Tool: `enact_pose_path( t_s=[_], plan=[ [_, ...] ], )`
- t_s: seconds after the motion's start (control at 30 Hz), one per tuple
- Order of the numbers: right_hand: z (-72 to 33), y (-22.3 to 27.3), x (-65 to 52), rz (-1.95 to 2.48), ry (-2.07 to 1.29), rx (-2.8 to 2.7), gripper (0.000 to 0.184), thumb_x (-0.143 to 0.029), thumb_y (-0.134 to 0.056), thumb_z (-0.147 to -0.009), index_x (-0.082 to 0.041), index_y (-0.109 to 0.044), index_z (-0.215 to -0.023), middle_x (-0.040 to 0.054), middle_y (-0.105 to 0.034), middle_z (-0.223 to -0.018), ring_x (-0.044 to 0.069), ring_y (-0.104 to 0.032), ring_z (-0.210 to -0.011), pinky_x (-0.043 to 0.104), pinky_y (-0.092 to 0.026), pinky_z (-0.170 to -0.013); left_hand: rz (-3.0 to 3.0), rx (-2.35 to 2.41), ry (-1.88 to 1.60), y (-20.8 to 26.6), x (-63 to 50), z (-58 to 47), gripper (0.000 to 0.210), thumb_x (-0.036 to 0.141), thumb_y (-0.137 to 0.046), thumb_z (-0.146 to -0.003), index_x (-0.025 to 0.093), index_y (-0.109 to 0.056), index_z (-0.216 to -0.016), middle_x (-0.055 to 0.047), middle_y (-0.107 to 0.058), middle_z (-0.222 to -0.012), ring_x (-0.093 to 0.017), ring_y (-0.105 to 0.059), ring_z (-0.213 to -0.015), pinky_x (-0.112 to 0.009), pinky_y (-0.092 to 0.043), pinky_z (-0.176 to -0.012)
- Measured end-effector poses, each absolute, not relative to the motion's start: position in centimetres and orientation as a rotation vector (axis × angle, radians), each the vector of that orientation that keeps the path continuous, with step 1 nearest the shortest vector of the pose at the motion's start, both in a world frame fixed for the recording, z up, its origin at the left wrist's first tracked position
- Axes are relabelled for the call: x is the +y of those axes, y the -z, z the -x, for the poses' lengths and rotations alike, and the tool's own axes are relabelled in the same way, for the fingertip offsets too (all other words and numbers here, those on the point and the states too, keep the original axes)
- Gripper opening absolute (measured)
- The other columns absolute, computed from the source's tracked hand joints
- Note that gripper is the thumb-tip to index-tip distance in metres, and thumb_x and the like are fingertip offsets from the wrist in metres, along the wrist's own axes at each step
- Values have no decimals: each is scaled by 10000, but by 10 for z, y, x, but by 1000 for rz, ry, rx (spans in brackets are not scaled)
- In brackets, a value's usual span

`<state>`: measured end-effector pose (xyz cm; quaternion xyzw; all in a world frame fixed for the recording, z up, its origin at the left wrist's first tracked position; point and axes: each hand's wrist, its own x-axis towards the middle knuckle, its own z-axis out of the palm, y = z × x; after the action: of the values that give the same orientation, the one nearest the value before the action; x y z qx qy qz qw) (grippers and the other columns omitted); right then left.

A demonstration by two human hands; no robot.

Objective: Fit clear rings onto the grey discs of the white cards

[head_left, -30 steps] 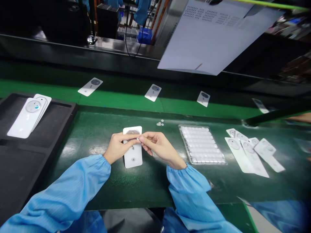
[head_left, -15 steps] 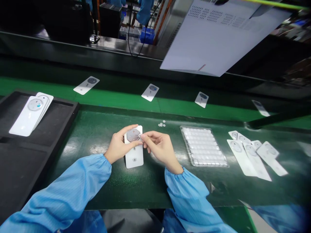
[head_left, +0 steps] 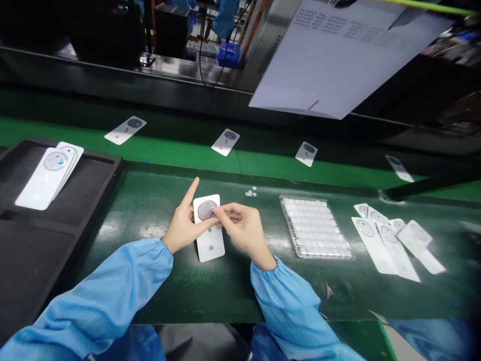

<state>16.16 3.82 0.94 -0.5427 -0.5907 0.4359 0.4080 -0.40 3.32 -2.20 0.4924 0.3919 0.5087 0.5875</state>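
Note:
A white phone back cover (head_left: 211, 245) with a grey octagonal camera plate (head_left: 205, 208) is tilted up over the green bench. My left hand (head_left: 182, 228) grips its left side, thumb across the front and index finger raised off it; the other fingers are partly hidden behind. My right hand (head_left: 244, 225) pinches a small pale ring (head_left: 213, 209) at the right part of the camera plate, fingertips touching the cover. Several similar small rings (head_left: 250, 193) lie on the bench just beyond my right hand.
A clear tray (head_left: 315, 228) of white pieces lies to the right, beside a loose pile of covers (head_left: 391, 243). Stacked covers (head_left: 45, 180) rest on a black tray (head_left: 26, 260) at left. More covers (head_left: 225, 142) lie on the green belt (head_left: 169, 150). A white panel (head_left: 311, 65) hangs overhead.
My left index finger has lifted from the cover's top edge and points up. The cover has turned slightly, and my right fingertips have shifted a little left. Covers on the belt have slid left.

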Motion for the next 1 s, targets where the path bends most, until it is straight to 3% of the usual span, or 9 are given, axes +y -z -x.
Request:
enact_pose_path(
  t_s=[0.17,0.3,0.47,0.73,1.0],
  plan=[
    [-170,-17,47,1376,-1122,-1528,391,-533,-829,-753,-166,-696,-735,73,-733,-695,165,-657,-576,267,-518,-516,-1063,829,-1197,16,32,5,1135,297,-802,-837,253,-17,-1656,-26,-734,-803,-137,-668,-617,-224,-566,-583],
    [-175,-22,54,1358,-1220,-1491,444,-506,-915,-637,-168,-724,-853,85,-762,-794,192,-688,-662,269,-540,-502,-1040,826,-1196,15,32,7,1104,334,-794,-849,224,-49,-1657,-18,-726,-781,-129,-654,-595,-218,-555,-570],
    [-173,-23,50,1320,-1263,-1434,388,-528,-900,-642,-177,-762,-729,81,-766,-710,207,-707,-621,291,-554,-513,-1000,842,-1181,17,35,7,1093,344,-836,-809,182,-151,-1646,-42,-753,-885,-135,-691,-698,-229,-582,-658],
    [-178,-17,47,1302,-1339,-1350,387,-495,-891,-673,-170,-781,-852,82,-785,-772,201,-726,-650,291,-582,-541,-968,857,-1196,19,39,3,1057,352,-859,-774,144,-257,-1619,-91,-756,-1004,-162,-712,-811,-265,-605,-748],
    [-173,-12,43,1324,-1128,-1433,368,-503,-842,-746,-197,-786,-941,104,-800,-919,237,-761,-762,318,-613,-617,-970,886,-1215,20,40,3,1007,356,-848,-779,136,-307,-1600,-111,-758,-1067,-183,-724,-901,-289,-605,-827]
  ],
)
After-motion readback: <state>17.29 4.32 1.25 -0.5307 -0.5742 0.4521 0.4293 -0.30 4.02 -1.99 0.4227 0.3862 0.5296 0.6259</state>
